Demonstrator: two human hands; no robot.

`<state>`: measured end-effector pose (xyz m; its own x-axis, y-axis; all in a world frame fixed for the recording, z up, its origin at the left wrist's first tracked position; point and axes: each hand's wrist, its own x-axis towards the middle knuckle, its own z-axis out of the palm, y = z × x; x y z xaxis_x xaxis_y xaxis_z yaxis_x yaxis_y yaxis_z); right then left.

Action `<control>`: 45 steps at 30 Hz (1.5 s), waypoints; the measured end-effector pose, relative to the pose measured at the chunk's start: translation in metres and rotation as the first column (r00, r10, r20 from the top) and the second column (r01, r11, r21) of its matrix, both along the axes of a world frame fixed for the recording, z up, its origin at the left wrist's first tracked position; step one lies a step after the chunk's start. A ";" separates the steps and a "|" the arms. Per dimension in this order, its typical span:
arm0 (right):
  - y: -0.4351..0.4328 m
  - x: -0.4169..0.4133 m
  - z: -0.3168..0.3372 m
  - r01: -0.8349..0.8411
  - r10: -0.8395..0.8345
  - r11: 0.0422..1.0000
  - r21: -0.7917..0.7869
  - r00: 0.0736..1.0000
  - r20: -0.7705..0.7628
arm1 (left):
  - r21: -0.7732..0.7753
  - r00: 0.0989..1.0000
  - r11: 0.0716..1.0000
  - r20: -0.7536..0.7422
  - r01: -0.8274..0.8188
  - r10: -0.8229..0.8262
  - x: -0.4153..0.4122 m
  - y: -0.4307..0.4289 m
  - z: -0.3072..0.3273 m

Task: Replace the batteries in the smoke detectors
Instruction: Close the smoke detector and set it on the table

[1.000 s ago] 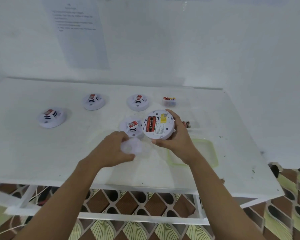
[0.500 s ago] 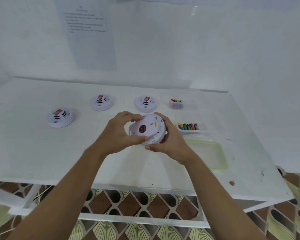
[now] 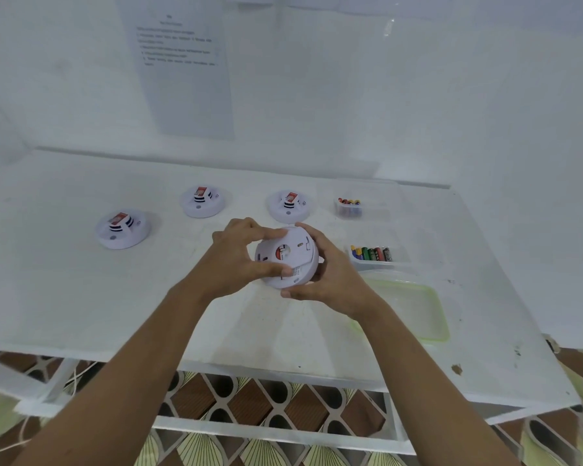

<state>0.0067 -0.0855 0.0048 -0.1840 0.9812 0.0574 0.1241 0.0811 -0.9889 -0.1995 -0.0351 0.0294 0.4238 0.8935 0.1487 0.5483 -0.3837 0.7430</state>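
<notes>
Both my hands hold one white smoke detector (image 3: 288,258) above the middle of the white table (image 3: 81,297), its back facing me. A white cover plate lies over that back, and red shows through its round hole. My left hand (image 3: 239,257) grips the plate's left rim with fingers over the top and thumb below. My right hand (image 3: 323,274) cups the detector's right side and underside. Three more detectors stand on the table: one at the left (image 3: 122,228), one further back (image 3: 202,202), one behind my hands (image 3: 289,205).
A clear tray of coloured batteries (image 3: 372,255) lies right of my hands, a smaller clear box of batteries (image 3: 349,207) behind it. A shallow green-rimmed tray (image 3: 428,317) sits at the front right. A printed sheet (image 3: 182,68) hangs on the wall.
My left hand brought the loose white cover up from the table and set it on the detector's back, hiding the red batteries. Both hands now hold the unit together.
</notes>
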 end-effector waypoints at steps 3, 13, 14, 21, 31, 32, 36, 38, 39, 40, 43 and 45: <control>0.001 0.000 -0.001 0.004 -0.004 1.000 0.009 1.000 0.008 | -0.018 1.000 1.000 0.002 0.014 -0.014 0.000 0.002 -0.002; 0.005 0.001 0.003 0.018 -0.018 0.999 0.036 1.000 -0.003 | 0.045 0.998 0.999 0.069 -0.012 0.009 0.006 0.001 -0.002; 0.006 0.001 0.003 0.016 -0.016 0.999 0.034 1.000 -0.004 | 0.058 0.997 0.998 0.073 -0.022 0.017 0.006 0.001 -0.002; 0.010 0.007 0.005 0.024 -0.024 0.999 0.046 1.000 0.005 | 0.106 0.998 0.993 0.024 0.056 -0.059 0.007 0.001 -0.007; 0.012 0.012 0.011 0.000 -0.002 0.999 0.054 1.000 0.028 | 0.190 0.990 0.973 -0.058 0.134 -0.125 0.004 0.003 -0.005; 0.012 0.012 0.012 -0.005 0.003 0.999 0.048 1.000 0.027 | 0.194 0.988 0.970 -0.065 0.148 -0.138 0.002 0.003 -0.004; 0.011 0.011 0.013 -0.021 0.021 0.999 0.042 1.000 0.018 | 0.208 0.986 0.964 -0.031 0.166 -0.163 -0.002 0.005 0.000; 0.011 0.011 0.013 -0.028 0.027 0.999 0.041 1.000 0.014 | 0.209 0.985 0.963 -0.018 0.169 -0.170 -0.003 0.006 0.000; 0.011 0.011 0.013 -0.030 0.030 0.999 0.039 0.999 0.012 | 0.206 0.985 0.963 -0.018 0.172 -0.172 -0.003 0.007 0.000; 0.010 0.011 0.014 -0.034 0.034 0.999 0.038 0.999 0.010 | 0.202 0.984 0.963 -0.022 0.178 -0.178 -0.003 0.008 0.001; 0.010 0.010 0.012 -0.037 0.037 0.999 0.038 0.999 0.003 | 0.179 0.978 0.961 -0.051 0.209 -0.203 -0.005 0.012 0.005; 0.011 0.009 0.010 -0.044 0.044 0.999 0.030 0.999 -0.011 | 0.154 0.973 0.961 -0.067 0.229 -0.221 -0.006 0.014 0.007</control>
<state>0.0152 -0.0748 0.0153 -0.2263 0.9700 0.0891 0.1080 0.1159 -0.9874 -0.2053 -0.0216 0.0366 0.6215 0.7406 0.2553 0.4685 -0.6126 0.6366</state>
